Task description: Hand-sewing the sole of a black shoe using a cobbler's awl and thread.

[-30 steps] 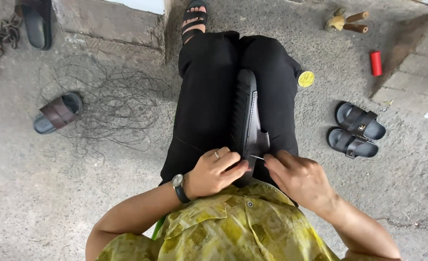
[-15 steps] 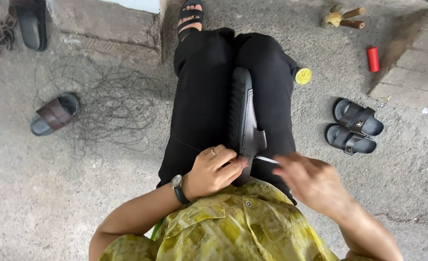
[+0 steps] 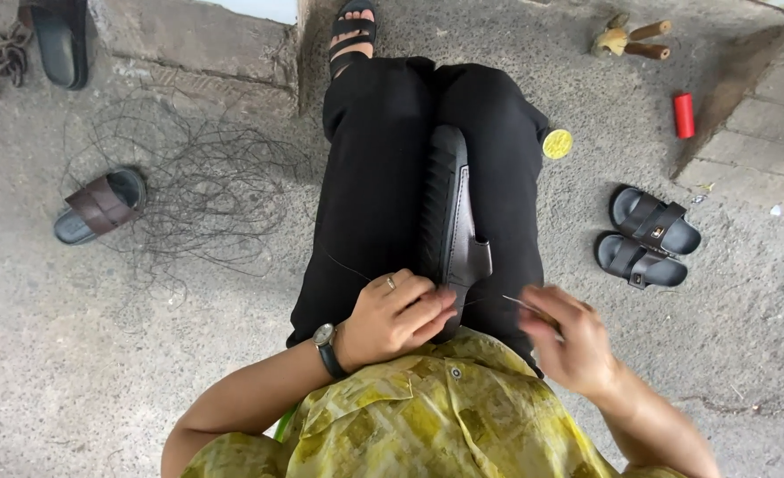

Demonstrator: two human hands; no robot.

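Two hands work in the lap: the left hand [image 3: 396,314] is closed around the heel end of a black sandal [image 3: 449,217] lying lengthwise on the black-trousered thighs, sole up. Just beside it, the right hand [image 3: 569,341] pinches a thin needle [image 3: 520,304], blurred. Further out on the concrete floor [image 3: 144,354] lie a thread tangle [image 3: 197,195], a brown slide [image 3: 100,205] and a black sandal pair [image 3: 647,237].

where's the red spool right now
In the head view the red spool lies on the concrete at upper right, beside the raised paving edge, above the pair of black sandals.
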